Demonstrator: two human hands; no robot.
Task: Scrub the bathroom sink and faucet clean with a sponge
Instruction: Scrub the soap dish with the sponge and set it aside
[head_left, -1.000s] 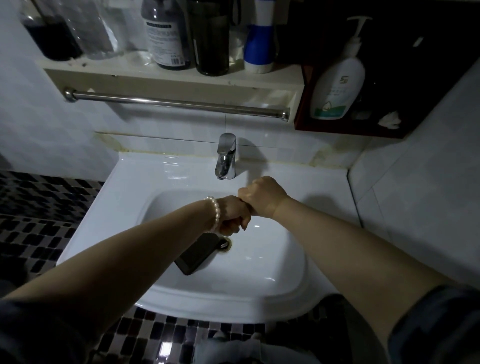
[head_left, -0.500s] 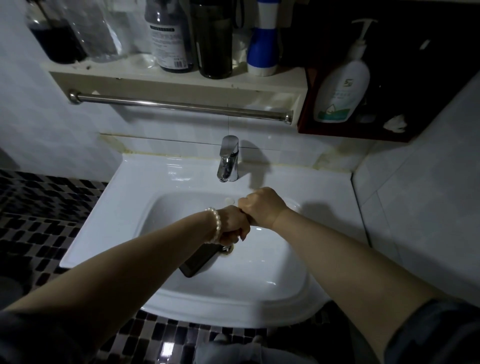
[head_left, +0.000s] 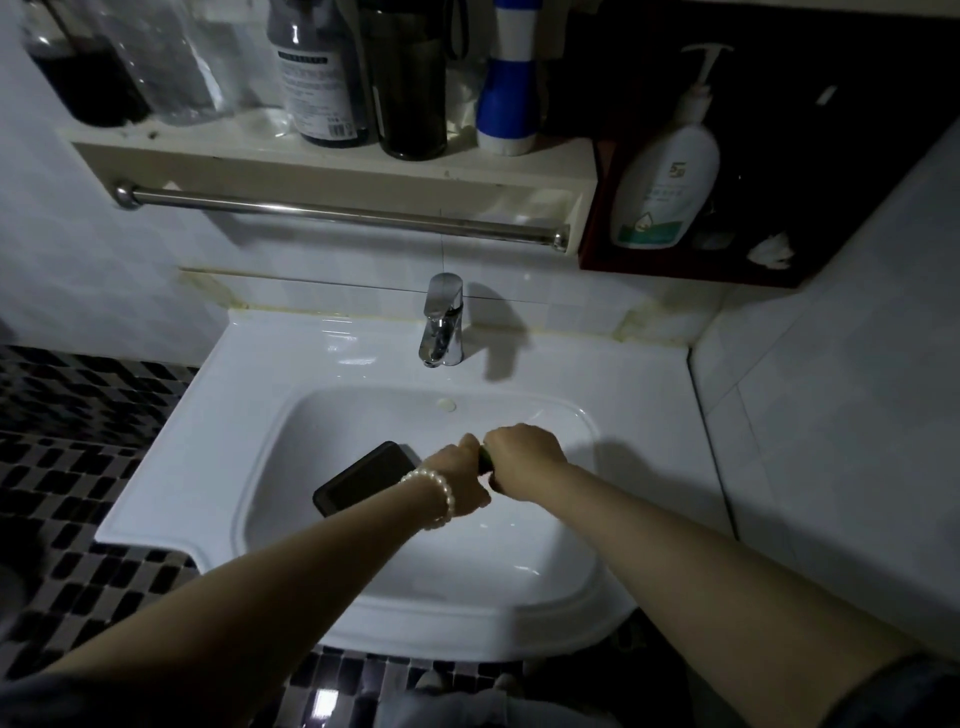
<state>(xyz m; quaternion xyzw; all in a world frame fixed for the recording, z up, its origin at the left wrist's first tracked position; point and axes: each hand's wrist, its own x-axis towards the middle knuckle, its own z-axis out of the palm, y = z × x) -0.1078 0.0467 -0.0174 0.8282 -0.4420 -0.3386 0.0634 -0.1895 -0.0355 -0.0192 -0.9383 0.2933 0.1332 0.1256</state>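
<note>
Both hands meet over the middle of the white sink (head_left: 171, 499) basin, fists pressed together. The left hand (head_left: 457, 480) and the right hand (head_left: 527, 457) are each curled round a small green thing squeezed between them — the sponge (head_left: 487, 460), only a sliver of it showing in the gap, the rest hidden by the fingers. A pearl bracelet (head_left: 441, 493) circles the left wrist.

Just left of the grip, a flat dark rectangular object (head_left: 363, 478) lies tilted on the basin's slope; what it is cannot be told. Beyond the grip, well apart from it, the chrome faucet (head_left: 441, 322) stands on the sink's back ledge. Further up — a metal towel bar (head_left: 337, 213) under a shelf (head_left: 332, 161) carrying several bottles, and up to the right 1 white pump bottle (head_left: 667, 176) in a dark niche.
</note>
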